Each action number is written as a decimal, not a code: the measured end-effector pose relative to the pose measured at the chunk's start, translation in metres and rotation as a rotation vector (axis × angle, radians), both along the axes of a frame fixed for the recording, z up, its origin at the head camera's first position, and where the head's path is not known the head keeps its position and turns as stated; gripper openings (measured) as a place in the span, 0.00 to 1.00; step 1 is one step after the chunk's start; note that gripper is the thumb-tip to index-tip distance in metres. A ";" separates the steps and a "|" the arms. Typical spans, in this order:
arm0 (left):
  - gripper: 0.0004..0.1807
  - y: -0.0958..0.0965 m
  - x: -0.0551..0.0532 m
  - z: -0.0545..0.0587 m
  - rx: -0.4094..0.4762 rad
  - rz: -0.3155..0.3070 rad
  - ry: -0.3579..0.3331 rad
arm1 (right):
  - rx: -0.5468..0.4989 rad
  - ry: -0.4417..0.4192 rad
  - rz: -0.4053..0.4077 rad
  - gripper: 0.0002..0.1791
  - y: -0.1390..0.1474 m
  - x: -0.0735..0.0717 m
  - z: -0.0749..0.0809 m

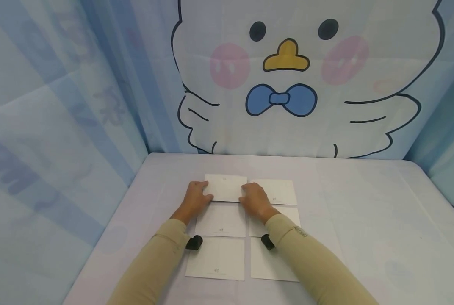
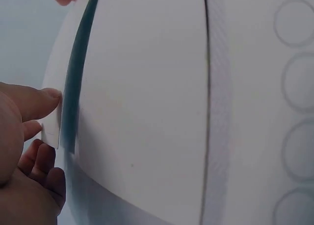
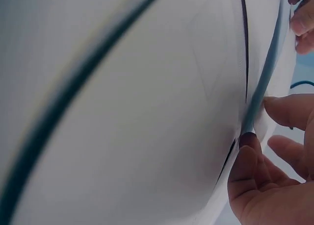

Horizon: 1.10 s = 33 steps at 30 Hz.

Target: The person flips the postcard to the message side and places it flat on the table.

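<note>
My left hand (image 1: 196, 197) pinches the left edge of a white rectangular card (image 1: 227, 189) at the far left of a layout of similar cards. By its right edge, my right hand (image 1: 255, 198) pinches the same card. The left wrist view shows the left thumb (image 2: 44, 101) on the card's face, with fingers under its end. In the right wrist view the right thumb (image 3: 284, 110) and fingertips grip its edge. A dark gap under the near edge shows the card slightly raised. Directly nearer me lies another white card (image 1: 221, 220) with tiny print.
More white cards lie flat in two columns: one far right (image 1: 276, 191), one near left (image 1: 215, 258) and one near right (image 1: 270, 264), the last partly under my right sleeve. A pale cloth covers the table (image 1: 364, 220). A curtain (image 1: 280, 135) with a cartoon bird hangs behind.
</note>
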<state>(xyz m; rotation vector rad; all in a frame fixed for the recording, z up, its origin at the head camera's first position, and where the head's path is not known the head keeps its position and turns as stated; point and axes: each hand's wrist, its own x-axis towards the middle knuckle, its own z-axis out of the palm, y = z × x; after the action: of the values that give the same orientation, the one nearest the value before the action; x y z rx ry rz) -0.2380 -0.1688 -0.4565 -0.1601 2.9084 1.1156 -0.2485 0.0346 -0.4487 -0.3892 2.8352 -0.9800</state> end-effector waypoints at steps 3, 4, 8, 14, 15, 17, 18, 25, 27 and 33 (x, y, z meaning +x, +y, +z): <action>0.32 0.001 0.002 0.000 -0.010 0.007 -0.022 | -0.004 -0.003 -0.004 0.24 0.000 0.001 0.000; 0.32 0.001 0.002 0.000 -0.014 0.008 -0.027 | -0.004 -0.002 -0.004 0.24 0.000 0.001 0.000; 0.32 0.001 0.003 -0.001 -0.019 0.005 -0.030 | -0.009 -0.009 -0.003 0.24 -0.001 0.001 -0.001; 0.32 0.000 0.004 -0.003 -0.010 0.007 -0.040 | 0.023 -0.003 0.016 0.23 -0.001 0.001 0.000; 0.32 0.001 0.004 -0.003 -0.009 0.009 -0.045 | 0.033 0.000 0.020 0.23 -0.002 0.001 0.001; 0.32 0.001 0.004 -0.004 -0.015 0.009 -0.046 | 0.040 0.000 0.022 0.23 -0.002 0.001 0.001; 0.32 0.001 0.004 -0.005 -0.017 0.010 -0.044 | 0.051 0.009 0.026 0.23 -0.002 0.001 0.001; 0.33 0.003 0.003 -0.008 -0.029 0.015 -0.036 | 0.155 0.054 0.061 0.23 -0.002 0.001 -0.001; 0.33 0.002 0.002 -0.008 -0.028 0.019 -0.040 | 0.168 0.055 0.065 0.22 -0.003 0.001 0.000; 0.33 0.002 0.002 -0.009 -0.036 0.013 -0.036 | 0.187 0.060 0.072 0.22 -0.004 0.001 0.001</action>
<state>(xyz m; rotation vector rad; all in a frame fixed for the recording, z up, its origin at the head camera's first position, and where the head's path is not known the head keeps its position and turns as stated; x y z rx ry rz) -0.2363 -0.1671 -0.4656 -0.1977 2.9006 1.0517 -0.2471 0.0309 -0.4481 -0.5035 2.9109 -0.6947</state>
